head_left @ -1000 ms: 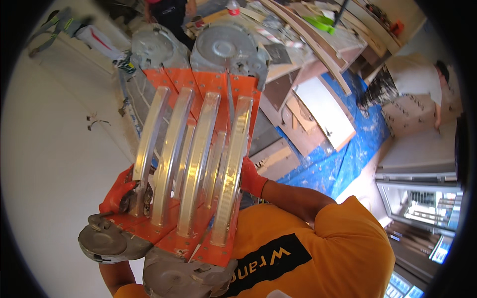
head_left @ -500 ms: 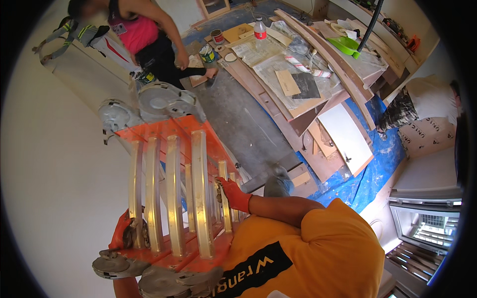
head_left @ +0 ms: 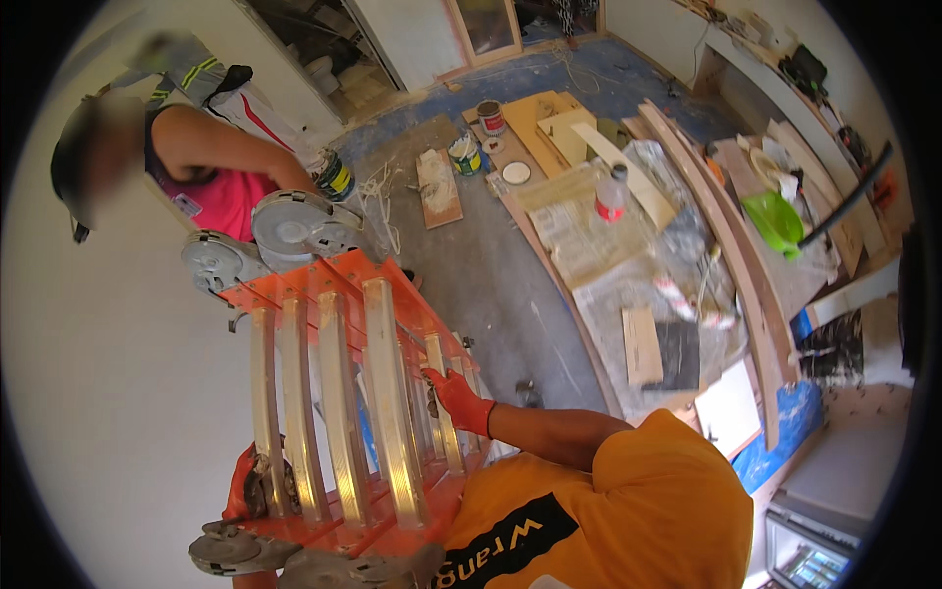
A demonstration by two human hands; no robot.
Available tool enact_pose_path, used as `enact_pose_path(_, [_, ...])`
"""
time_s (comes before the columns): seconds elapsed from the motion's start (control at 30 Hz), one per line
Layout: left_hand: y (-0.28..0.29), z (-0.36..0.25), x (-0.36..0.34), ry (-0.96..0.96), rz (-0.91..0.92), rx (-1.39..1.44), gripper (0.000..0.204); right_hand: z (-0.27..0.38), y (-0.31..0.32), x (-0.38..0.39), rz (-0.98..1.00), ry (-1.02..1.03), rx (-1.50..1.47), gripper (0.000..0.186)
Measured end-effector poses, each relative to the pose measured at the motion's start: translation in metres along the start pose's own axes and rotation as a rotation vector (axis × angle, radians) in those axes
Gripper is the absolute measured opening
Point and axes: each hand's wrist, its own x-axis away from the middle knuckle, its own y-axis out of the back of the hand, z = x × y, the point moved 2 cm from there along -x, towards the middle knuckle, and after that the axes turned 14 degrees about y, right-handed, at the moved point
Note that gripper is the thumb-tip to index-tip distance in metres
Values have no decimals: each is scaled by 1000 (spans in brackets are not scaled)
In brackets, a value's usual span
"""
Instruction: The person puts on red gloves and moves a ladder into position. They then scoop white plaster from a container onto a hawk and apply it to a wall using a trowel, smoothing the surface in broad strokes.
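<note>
The orange folded ladder (head_left: 343, 393) now reaches less far toward the upper edge of the view than it did a second ago, when its top end covered most of the floor beyond it; that floor now shows. Its grey round end caps (head_left: 285, 231) now lie just beside a second person in a pink top (head_left: 211, 187), who was not in view a second ago. The ladder's near end lies against the wearer's orange shirt (head_left: 628, 501).

Right hand (head_left: 459, 401), in an orange glove, grips the ladder's right rail, fingers wrapped around it. Left hand (head_left: 240, 483), also gloved, holds the ladder's left rail near its lower end; fingers closed on the rail, largely hidden behind it.

Containers, all beyond the ladder's far end:
- Paint can (head_left: 491, 118) on the floor, upright; contents not discernible.
- Second can (head_left: 464, 155) just beside it, upright; contents not discernible. A round lid (head_left: 516, 173) lies near it.
- Clear plastic bottle with red band (head_left: 610, 196) upright on paper sheets (head_left: 589, 240), to the right of the cans.
- Green dustpan-like scoop (head_left: 775, 221) on the worktop (head_left: 814, 265), further right.
</note>
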Motion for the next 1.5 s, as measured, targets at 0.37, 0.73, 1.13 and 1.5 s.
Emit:
enact_pose_path(0.37, [-12,-137,-184,-86,21,223,41,88,73,-205,82,195,126,18])
enact_pose_path(0.73, [72,-295,-351,-400,-27,31,50,295,-22,-412,-52,227,-208,28])
enact_pose_path(1.13, [69,-476,-628,-334,-50,4,50,395,-57,-678,-131,309,-248,36])
enact_pose_path(1.5, [135,-622,-868,-355,-33,46,50,425,-67,-953,-98,341,-137,34])
